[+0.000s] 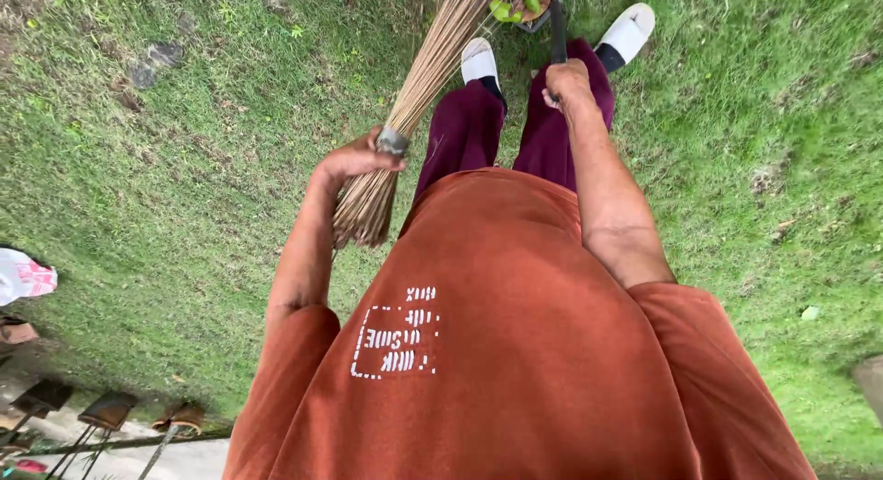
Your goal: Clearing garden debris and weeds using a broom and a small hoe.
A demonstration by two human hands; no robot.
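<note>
Broom point(418, 103) of thin, dry, straw-coloured sticks hangs over the grass point(184, 167), bound by a grey band point(393, 142) a little way in from its blunt end. It looks light and springy: each stick would bend or snap on its own, but the bundle is stiff where the band squeezes it, so that is the sound place to grasp. The left hand point(354, 160) is wrapped around the bundle right at the band, fingers curled closed on it. The short blunt end sticks out below the fist toward the orange shirt point(497, 351), and the long fanning part runs up and away toward the white shoes point(480, 59). The right hand point(566, 83) is clenched on a thin dark handle point(557, 29) that leads to a dustpan point(529, 6) with green and brown leaves, near the top edge of the lawn in view.
</note>
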